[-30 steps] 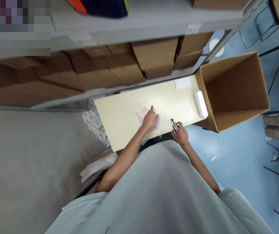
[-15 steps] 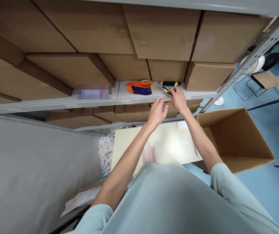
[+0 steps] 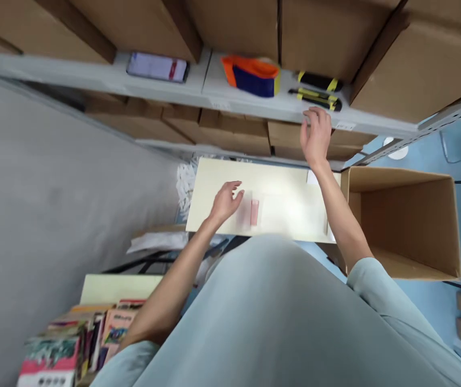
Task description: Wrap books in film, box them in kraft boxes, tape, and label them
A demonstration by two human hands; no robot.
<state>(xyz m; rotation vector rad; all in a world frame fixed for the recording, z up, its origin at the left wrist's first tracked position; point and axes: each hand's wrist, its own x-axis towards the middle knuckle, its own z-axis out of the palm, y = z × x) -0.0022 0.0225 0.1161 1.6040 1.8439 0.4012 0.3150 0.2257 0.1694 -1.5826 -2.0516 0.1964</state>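
Two slim black-and-yellow cutters [image 3: 315, 98] are laid on a grey metal shelf [image 3: 198, 88]; right hand [image 3: 316, 137] is raised, left hand [image 3: 225, 202] held low, grips loosely wide.

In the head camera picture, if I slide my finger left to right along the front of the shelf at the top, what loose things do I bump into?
Phone → orange-and-blue thing → black-and-yellow cutters.

From my remote station I log a plain grey wall [image 3: 93, 177] at 9 o'clock, grey shelving [image 3: 166, 92] across 12, blue floor [image 3: 436, 301] at 4.
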